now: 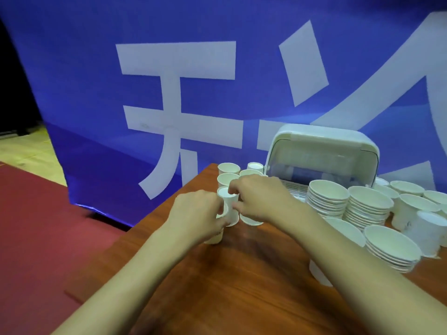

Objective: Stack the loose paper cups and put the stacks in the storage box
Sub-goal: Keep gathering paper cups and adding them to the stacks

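Observation:
Several small white paper cups (228, 169) stand upright near the far left corner of the wooden table (242, 286). My left hand (196, 213) is closed around a short stack of white cups (215, 238) tilted toward me. My right hand (258, 197) pinches the rim of one upright cup (229, 209) right beside the left hand's stack. Another cup (250, 220) sits under my right palm, mostly hidden. The white storage box (321, 141) stands at the back right with its lid raised.
Stacks of wide white paper bowls (329, 197) and larger cups (411, 213) crowd the table's right side. A blue banner (193, 68) with white characters hangs behind the table. Red carpet (36, 226) lies beyond the left table edge.

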